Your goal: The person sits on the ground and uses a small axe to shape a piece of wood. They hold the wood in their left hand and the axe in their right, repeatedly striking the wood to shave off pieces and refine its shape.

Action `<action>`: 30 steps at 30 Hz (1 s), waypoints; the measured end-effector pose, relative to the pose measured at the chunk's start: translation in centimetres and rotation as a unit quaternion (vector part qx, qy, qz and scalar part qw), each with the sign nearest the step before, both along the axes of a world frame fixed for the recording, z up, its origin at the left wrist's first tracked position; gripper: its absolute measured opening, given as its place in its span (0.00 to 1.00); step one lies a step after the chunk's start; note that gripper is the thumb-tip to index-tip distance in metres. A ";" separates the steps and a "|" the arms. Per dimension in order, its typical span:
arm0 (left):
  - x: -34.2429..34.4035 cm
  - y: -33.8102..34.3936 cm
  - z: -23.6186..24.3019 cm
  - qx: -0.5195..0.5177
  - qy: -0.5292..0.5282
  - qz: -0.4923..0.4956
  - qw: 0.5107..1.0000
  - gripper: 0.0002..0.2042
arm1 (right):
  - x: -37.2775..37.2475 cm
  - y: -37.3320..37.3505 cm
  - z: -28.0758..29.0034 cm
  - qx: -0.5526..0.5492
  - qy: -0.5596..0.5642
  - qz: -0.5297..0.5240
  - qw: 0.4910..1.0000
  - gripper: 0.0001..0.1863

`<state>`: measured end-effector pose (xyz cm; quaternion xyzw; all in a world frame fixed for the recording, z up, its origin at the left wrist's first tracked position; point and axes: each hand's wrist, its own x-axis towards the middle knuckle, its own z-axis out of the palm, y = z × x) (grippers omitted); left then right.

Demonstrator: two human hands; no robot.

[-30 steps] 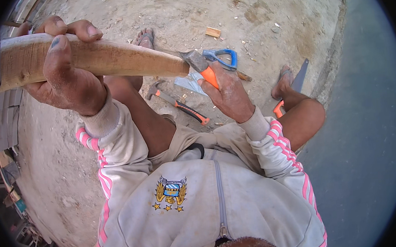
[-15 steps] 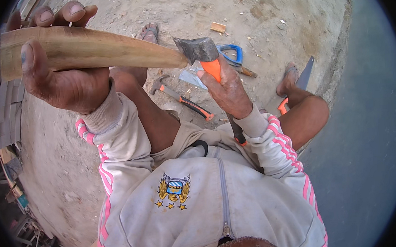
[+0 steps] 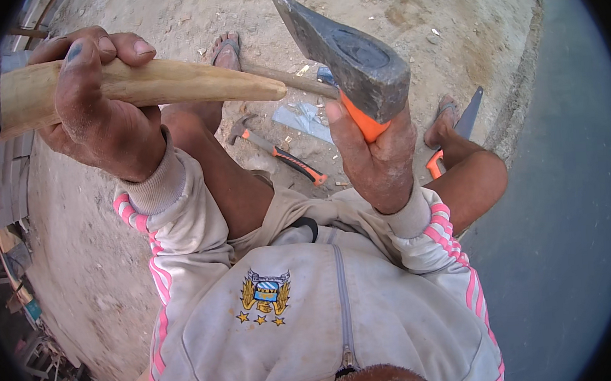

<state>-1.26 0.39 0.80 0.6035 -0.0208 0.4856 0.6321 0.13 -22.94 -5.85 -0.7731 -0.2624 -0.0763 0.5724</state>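
Note:
My left hand [image 3: 104, 98] is closed around a pale, tapered piece of wood [image 3: 192, 82], raised at the upper left with its narrow end pointing right. In my right hand [image 3: 381, 160] is a hatchet [image 3: 352, 53], gripped on its orange handle just below the dark metal head. The blade points up and to the left, apart from the wood's tip. Most of the hatchet's handle is hidden by my hand and sleeve.
Between my legs lie a claw hammer [image 3: 278, 152] and a clear plastic sheet [image 3: 304, 122]. A stick [image 3: 294, 83] rests beyond them, partly behind the hatchet. A handsaw [image 3: 469, 114] with an orange handle lies by my right foot. Wood chips dot the sandy ground.
The hatchet head has come away from the wood's tip, rising and moving right, and looks larger. The wood has turned in my left hand, whose fingers now wrap further over it.

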 end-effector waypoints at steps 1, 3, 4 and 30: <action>0.1 -0.5 0.3 -0.002 0.004 0.017 1.000 0.15 | -0.1 0.3 -0.2 0.008 -0.023 -0.005 1.000 0.18; 0.0 -0.9 0.9 0.001 -0.003 0.026 1.000 0.14 | 0.0 0.5 -2.9 -0.073 0.035 0.007 0.997 0.16; 0.6 -1.1 0.4 0.004 -0.011 0.004 1.000 0.14 | 0.5 -0.2 -5.5 -0.123 0.065 0.002 0.990 0.16; 0.0 -1.6 0.9 0.012 -0.036 -0.008 0.999 0.12 | 1.7 -0.2 -6.9 -0.161 0.097 0.041 0.981 0.17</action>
